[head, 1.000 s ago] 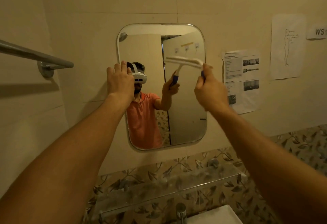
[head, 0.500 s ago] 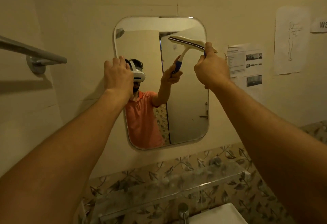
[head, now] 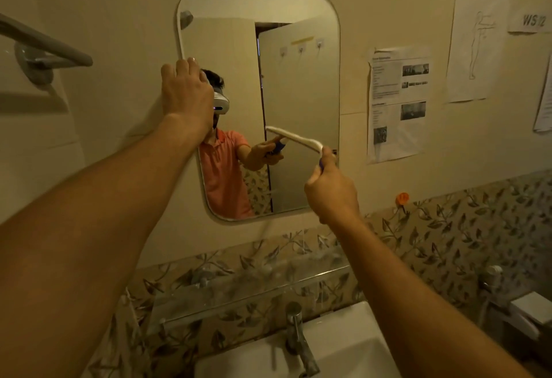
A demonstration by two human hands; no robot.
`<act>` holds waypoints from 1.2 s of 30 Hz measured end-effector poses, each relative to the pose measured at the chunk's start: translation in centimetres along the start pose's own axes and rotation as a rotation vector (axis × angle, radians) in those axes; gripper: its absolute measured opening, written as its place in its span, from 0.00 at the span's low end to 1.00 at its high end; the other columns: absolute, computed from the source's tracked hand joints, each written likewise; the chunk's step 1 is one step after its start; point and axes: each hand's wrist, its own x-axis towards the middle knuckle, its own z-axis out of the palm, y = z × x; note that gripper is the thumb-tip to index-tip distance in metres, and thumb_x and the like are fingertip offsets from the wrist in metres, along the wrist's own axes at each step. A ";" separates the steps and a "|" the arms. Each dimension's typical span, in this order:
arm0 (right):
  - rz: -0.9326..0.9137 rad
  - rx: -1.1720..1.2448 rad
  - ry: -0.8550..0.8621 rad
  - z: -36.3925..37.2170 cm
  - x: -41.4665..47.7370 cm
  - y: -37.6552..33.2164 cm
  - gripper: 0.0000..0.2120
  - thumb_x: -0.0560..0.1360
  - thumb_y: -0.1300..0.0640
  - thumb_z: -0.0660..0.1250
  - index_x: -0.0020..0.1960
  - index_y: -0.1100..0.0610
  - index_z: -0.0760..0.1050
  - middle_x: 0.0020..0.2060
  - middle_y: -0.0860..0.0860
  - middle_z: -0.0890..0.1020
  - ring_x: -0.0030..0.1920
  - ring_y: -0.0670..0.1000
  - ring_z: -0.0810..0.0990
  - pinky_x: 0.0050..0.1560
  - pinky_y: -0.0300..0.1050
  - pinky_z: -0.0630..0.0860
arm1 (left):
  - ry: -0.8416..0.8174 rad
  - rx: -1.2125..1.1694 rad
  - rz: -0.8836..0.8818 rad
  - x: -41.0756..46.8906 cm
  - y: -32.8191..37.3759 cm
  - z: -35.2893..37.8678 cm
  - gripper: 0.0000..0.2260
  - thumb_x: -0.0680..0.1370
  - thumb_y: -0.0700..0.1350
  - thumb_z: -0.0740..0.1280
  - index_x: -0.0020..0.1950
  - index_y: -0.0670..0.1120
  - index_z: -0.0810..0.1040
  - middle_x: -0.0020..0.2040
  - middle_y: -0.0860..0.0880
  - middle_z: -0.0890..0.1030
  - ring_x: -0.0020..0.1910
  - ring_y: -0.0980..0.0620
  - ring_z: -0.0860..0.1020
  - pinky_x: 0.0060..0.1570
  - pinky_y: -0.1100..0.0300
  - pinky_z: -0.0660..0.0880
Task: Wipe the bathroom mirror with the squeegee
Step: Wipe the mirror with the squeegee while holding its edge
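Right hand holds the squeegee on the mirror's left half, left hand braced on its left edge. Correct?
Not quite. In the head view the right hand holds the squeegee against the right half of the mirror; the left hand does rest on its left edge.

Beige wall (head: 119, 4), taped papers (head: 397, 103), leaf-pattern tiles (head: 448, 228), white basin (head: 352, 344), towel rail (head: 44, 46).

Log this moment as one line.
phase: wiping | right hand: grips squeegee, blade on mirror mid-right | left hand: rests on mirror left edge
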 end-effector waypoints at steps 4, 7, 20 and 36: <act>0.016 0.002 -0.048 2.2 -2.5 2.0 0.24 0.86 0.49 0.50 0.81 0.42 0.51 0.36 0.54 0.76 0.32 0.51 0.75 0.34 0.51 0.78 | 0.025 -0.004 0.005 0.0 -0.1 0.1 0.37 0.70 0.62 0.72 0.73 0.44 0.71 0.71 0.42 0.69 0.63 0.43 0.70 0.60 0.48 0.68; 0.028 0.016 -0.088 3.3 -3.9 2.7 0.25 0.86 0.50 0.51 0.81 0.43 0.50 0.37 0.54 0.77 0.36 0.53 0.78 0.38 0.56 0.83 | 0.027 -0.009 0.004 0.0 0.0 0.0 0.37 0.71 0.62 0.72 0.75 0.45 0.69 0.73 0.42 0.68 0.64 0.43 0.69 0.61 0.47 0.67; 0.018 0.140 -0.050 -2.4 -0.1 1.0 0.22 0.86 0.48 0.51 0.79 0.40 0.56 0.43 0.54 0.78 0.34 0.51 0.76 0.35 0.51 0.82 | -0.002 -0.025 -0.009 -0.2 0.0 -0.5 0.38 0.70 0.63 0.70 0.74 0.45 0.70 0.74 0.43 0.66 0.64 0.44 0.69 0.61 0.48 0.66; 0.072 0.071 0.114 -6.8 5.3 -1.6 0.26 0.86 0.50 0.51 0.82 0.41 0.49 0.43 0.49 0.68 0.43 0.53 0.78 0.42 0.54 0.84 | 0.032 0.032 -0.002 0.1 0.3 -0.5 0.32 0.67 0.67 0.72 0.63 0.48 0.79 0.62 0.44 0.71 0.58 0.44 0.69 0.59 0.49 0.68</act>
